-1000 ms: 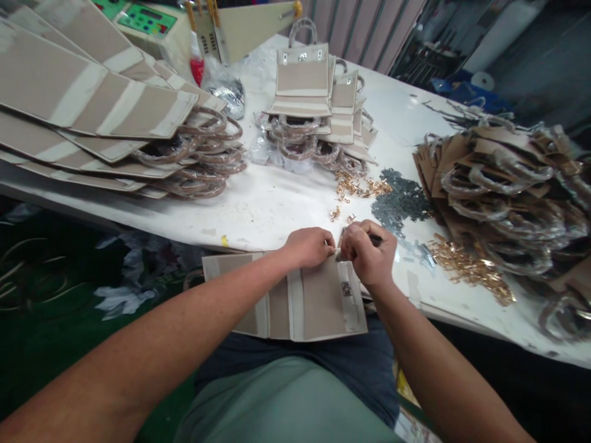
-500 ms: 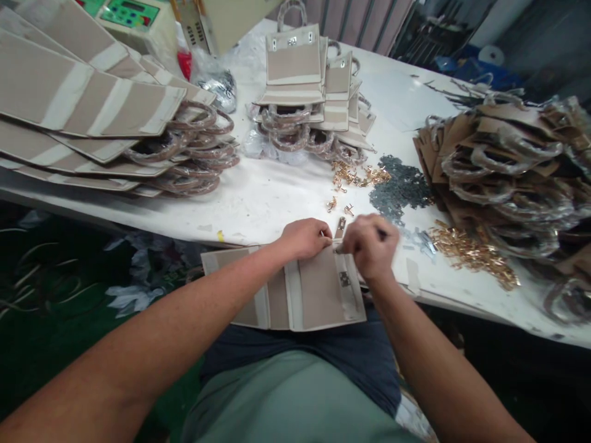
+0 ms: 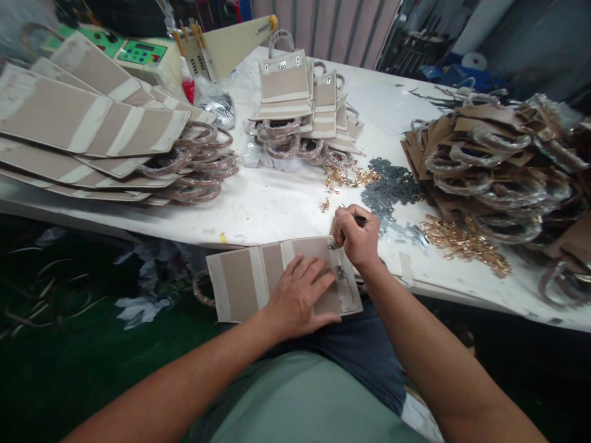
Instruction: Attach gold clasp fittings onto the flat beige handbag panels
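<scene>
A beige bag panel (image 3: 240, 277) with pale strips lies across the lap at the table's front edge. Spread flat on its right half is my left hand (image 3: 300, 295), fingers apart. My right hand (image 3: 357, 237) is closed around a dark-handled tool (image 3: 360, 219), whose lower end meets the panel's upper right corner. Just below that, a small metal plate (image 3: 340, 272) sits on the panel. Beyond the hands, gold fasteners (image 3: 348, 177) lie beside a heap of grey metal pieces (image 3: 392, 187).
Stacked beige panels (image 3: 92, 126) with wrapped handles fill the left side. More panels (image 3: 285, 80) stand at the back middle, near a green-faced machine (image 3: 143, 53). Brown bag parts (image 3: 494, 154) are piled right, behind gold pieces (image 3: 466, 243) on the white table (image 3: 263, 206).
My left hand has left the panel's top edge and now lies flat on its surface, fingers spread. My right hand stays closed at the upper right corner, its wrist turned slightly. The view has shifted a little.
</scene>
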A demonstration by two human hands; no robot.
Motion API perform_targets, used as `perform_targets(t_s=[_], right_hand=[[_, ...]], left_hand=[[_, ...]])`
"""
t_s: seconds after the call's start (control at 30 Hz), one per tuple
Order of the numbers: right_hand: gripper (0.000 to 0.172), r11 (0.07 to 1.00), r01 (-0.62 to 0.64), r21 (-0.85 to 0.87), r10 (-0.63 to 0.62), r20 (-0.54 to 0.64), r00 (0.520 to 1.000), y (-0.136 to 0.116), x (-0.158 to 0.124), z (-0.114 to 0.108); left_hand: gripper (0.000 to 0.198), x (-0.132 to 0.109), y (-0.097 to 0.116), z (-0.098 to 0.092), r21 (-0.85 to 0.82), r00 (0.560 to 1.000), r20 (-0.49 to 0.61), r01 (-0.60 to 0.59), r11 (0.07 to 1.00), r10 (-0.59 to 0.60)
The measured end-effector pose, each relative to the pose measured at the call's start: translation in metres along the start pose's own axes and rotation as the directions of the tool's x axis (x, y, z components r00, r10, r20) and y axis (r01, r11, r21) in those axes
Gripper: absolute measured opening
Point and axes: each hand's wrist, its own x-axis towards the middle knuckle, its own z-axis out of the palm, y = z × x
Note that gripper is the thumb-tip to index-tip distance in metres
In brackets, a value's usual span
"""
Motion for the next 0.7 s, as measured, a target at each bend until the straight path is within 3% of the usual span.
perform_targets(t_s=[0.07, 0.2, 0.7], right_hand=[[0.045, 1.0, -0.009, 0.018, 0.01, -0.008, 1.0, 0.002, 0.003, 0.0], [0.044, 1.0, -0.014, 0.015, 0.014, 0.016, 1.0, 0.001, 0.005, 0.001], [0.043, 1.0, -0.024, -0.014, 0.026, 0.081, 0.996, -0.006, 0.007, 0.0]], left_hand=[[0.092, -0.016, 0.01, 0.011, 0.039, 0.993, 0.106, -0.047, 0.998, 0.043], [0.088, -0.016, 0.015, 0.023, 0.118, 0.985, 0.169, -0.032, 0.992, 0.011], [0.092, -0.001, 0.015, 0.013, 0.148, 0.964, 0.265, -0.067, 0.987, 0.026]])
